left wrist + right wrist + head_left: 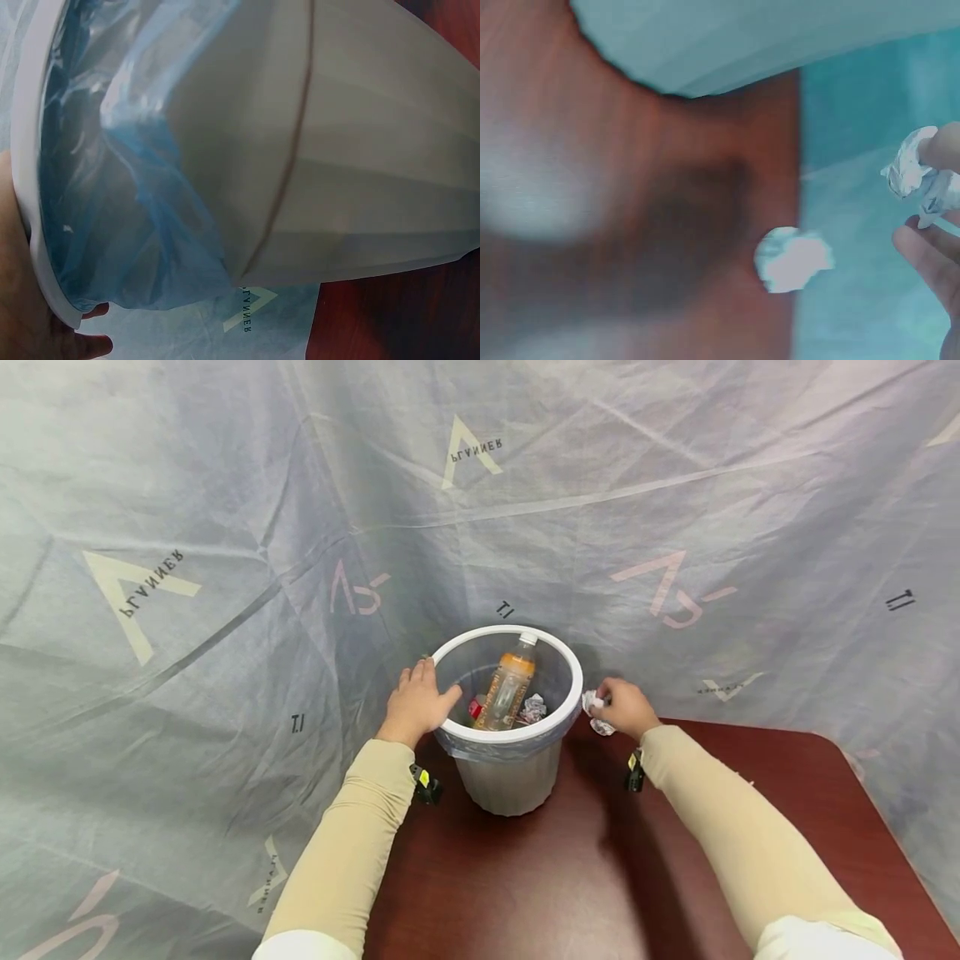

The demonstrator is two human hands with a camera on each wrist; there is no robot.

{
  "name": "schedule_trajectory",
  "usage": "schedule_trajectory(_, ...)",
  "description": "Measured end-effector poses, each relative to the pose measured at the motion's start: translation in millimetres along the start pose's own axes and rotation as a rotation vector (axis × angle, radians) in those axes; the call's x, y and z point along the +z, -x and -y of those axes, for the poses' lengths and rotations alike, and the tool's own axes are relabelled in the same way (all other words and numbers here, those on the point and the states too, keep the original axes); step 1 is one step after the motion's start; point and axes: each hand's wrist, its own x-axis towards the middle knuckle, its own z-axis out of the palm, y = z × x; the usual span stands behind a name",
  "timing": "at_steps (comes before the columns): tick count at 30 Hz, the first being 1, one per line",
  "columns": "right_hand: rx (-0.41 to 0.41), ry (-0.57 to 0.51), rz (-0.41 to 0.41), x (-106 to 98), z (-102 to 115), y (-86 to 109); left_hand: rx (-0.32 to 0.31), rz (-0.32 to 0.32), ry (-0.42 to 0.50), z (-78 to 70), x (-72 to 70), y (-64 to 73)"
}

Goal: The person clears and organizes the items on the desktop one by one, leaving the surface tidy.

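Note:
A grey trash bin (510, 781) with a white rim and a bluish plastic liner (480, 750) stands on the table. My left hand (417, 703) grips the left side of its rim, with fingertips showing past the rim's outer edge in the left wrist view. Just right of the bin, my right hand (627, 708) pinches crumpled paper (909, 166) between thumb and fingers, above the tabletop. Another crumpled paper ball (791, 259) lies below that hand, near the table's back edge. Inside the bin, a plastic bottle (508, 692) with a white cap leans beside crumpled paper (533, 708) and something red (476, 707).
The dark red-brown table (517, 885) reaches right and toward me. A grey printed sheet (600, 527) hangs close behind the bin and down the left side. Wrist cameras (426, 785) are strapped under both sleeves.

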Motion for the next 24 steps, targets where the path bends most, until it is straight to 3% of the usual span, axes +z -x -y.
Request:
schedule_trajectory(7,-0.002,-0.024,-0.052,-63,36,-22.7,-0.009,0.012,-0.012,2.5,2.4,-3.8)
schedule_trajectory(13,0.004,-0.062,-0.072,-98,70,-32.8,0.015,-0.016,0.001,0.5,-1.2,0.9)
schedule_trajectory(19,-0.069,-0.095,-0.014,-108,105,-38.6,0.016,-0.01,0.014,1.1,-0.2,3.5)
schedule_trajectory(24,-0.167,-0.037,0.06,-104,129,-39.3,0.021,-0.013,0.013,0.2,-2.0,4.2)
